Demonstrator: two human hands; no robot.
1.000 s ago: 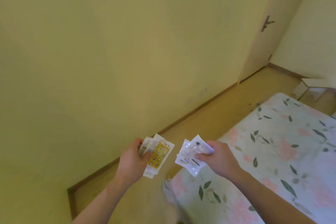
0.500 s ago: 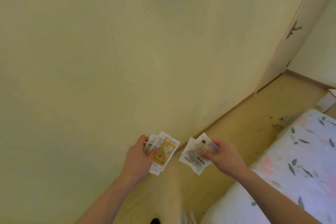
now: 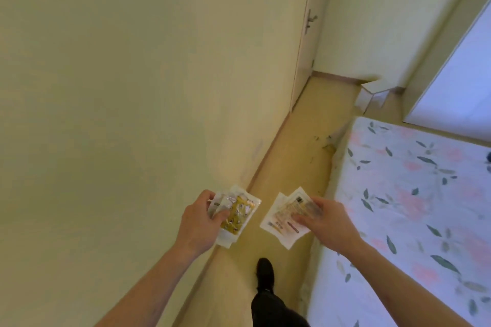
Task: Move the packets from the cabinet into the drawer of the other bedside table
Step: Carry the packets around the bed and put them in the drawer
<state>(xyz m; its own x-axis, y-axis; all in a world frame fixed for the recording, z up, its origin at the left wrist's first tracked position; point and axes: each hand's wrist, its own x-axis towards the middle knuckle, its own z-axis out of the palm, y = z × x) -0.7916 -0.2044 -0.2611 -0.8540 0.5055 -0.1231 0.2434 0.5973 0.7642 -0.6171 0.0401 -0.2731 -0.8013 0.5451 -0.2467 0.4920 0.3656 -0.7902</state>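
My left hand [image 3: 199, 223] grips a small stack of packets [image 3: 237, 216], the top one yellow with dark dots, held out in front of me near the wall. My right hand [image 3: 326, 223] grips a second stack of pale clear packets [image 3: 283, 220] with printed labels, thumb across them. The two stacks hang side by side above the floor strip, a little apart. No cabinet and no drawer appear in view.
A narrow floor passage [image 3: 308, 135] runs between the yellow wall [image 3: 132, 87] and the bed with a floral sheet [image 3: 411, 207]. A door with a handle [image 3: 309, 21] stands ahead. A small white box-like table [image 3: 372, 94] sits at the far end. My dark shoe [image 3: 265, 273] is on the floor.
The view has swung right and down along the passage, bringing the door, far corner and my foot into sight. Both hands keep the same hold on their packets.
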